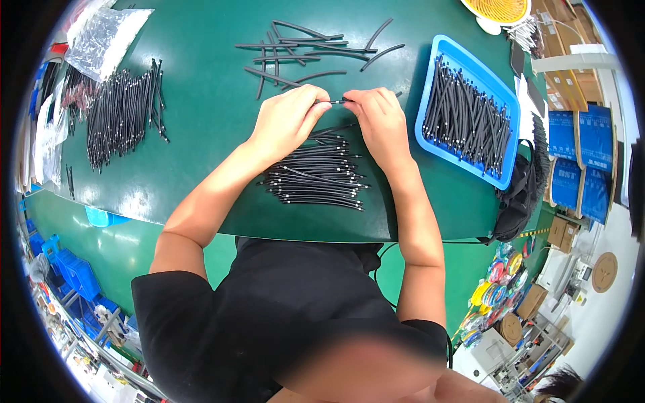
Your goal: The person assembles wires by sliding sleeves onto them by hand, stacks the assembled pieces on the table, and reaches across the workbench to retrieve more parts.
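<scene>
My left hand (287,119) and my right hand (381,124) meet above the middle of the table, both closed in a pinch. Between their fingertips runs a thin dark cable piece (338,101) with a light metallic spot. A black tube end (399,94) sticks out beyond my right fingers; the rest of it is hidden in that hand. Below the hands lies a stack of short black cables (316,176) with silvery ends, roughly side by side. Past my fingers, several plain black tubes (316,44) lie scattered and crossing.
On the right stands a blue tray (422,127) filled with black, silver-tipped cables (467,117). Another cable pile (124,114) spreads at the left, near a clear plastic bag (104,40). A black bag (521,195) hangs at the right table edge. A yellow basket (497,8) sits far right.
</scene>
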Tool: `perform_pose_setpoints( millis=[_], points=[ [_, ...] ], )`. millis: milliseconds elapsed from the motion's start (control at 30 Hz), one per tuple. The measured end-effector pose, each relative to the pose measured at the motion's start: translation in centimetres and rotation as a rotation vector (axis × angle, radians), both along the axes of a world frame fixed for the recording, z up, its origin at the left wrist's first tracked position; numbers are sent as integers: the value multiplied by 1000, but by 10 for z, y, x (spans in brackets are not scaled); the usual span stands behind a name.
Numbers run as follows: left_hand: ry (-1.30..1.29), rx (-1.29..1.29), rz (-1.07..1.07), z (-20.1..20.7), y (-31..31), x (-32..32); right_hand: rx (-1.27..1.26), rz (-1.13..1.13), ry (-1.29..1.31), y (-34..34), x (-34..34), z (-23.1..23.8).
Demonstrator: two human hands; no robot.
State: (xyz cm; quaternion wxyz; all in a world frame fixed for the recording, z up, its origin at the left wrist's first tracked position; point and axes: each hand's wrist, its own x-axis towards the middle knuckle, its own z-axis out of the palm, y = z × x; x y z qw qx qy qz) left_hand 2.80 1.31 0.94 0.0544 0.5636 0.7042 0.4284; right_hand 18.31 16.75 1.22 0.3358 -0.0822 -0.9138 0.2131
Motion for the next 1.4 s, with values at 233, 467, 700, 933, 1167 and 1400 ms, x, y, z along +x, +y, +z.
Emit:
perform_pose_setpoints(
  millis=[233, 467, 700, 933, 1167, 1400],
  points=[
    [-18, -4, 14, 0, 0, -1, 87, -13, -8, 0, -2, 3],
    [20, -22, -123, -3, -3, -5, 123, 78, -49, -6, -2, 1],
    [-52, 107, 214, -2, -4, -23, 94, -132, 109, -2, -1, 8],
    [-800, 54, -158, -5, -4, -1, 113, -4, 44, -18, -7, 5],
    [-945, 53, -350, 2, -1, 10, 103, 4, 46, -22, -9, -3],
    [-984, 31, -404, 2, -2, 12, 84, 29, 46, -24, -10, -6]
  ],
)
